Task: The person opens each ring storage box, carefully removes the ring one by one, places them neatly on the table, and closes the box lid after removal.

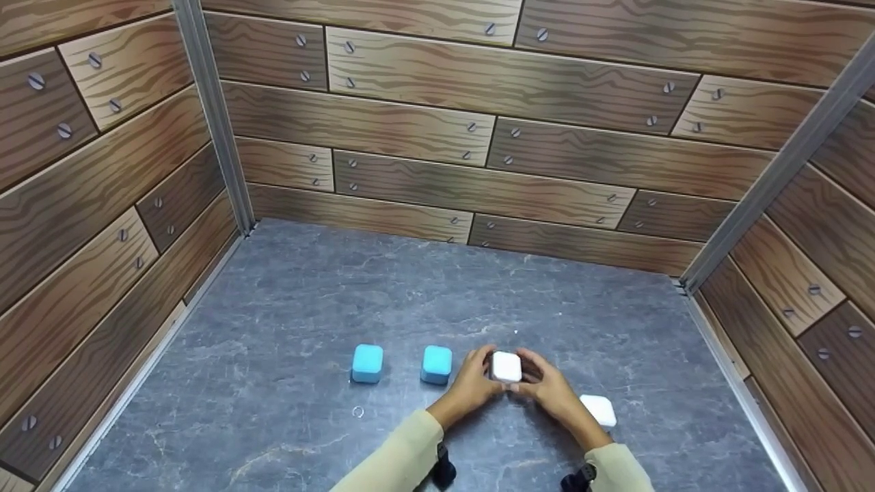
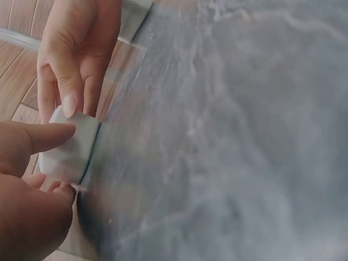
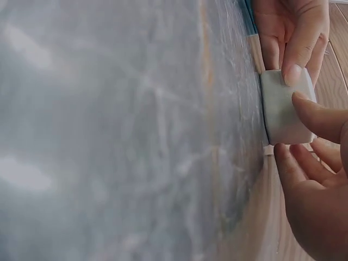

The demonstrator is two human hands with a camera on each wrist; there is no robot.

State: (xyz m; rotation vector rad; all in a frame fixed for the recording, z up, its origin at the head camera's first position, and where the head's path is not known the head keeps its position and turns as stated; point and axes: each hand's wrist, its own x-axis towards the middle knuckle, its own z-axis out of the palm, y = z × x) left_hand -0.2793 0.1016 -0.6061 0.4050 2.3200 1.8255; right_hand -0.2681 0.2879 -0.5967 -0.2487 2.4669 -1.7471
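Observation:
A white rounded cube [image 1: 506, 367] sits between my two hands in the head view. My left hand [image 1: 473, 380] grips its left side, and my right hand [image 1: 551, 391] grips the right side. Both thumbs lie on the near face of the white cube [image 2: 73, 144] in the left wrist view. From the right wrist view, the same cube [image 3: 285, 109] appears at table level, its far side hidden. Just left of my left hand stands a blue cube [image 1: 437, 364], apart from it. A second white cube [image 1: 599, 411] lies beside my right wrist, partly covered by it.
Another blue cube [image 1: 368, 363] stands farther left on the dark marbled table [image 1: 307, 294]. A small pale ring-shaped mark or object [image 1: 358, 412] lies nearer me. Wood-patterned walls [image 1: 410, 102] close off the back and both sides.

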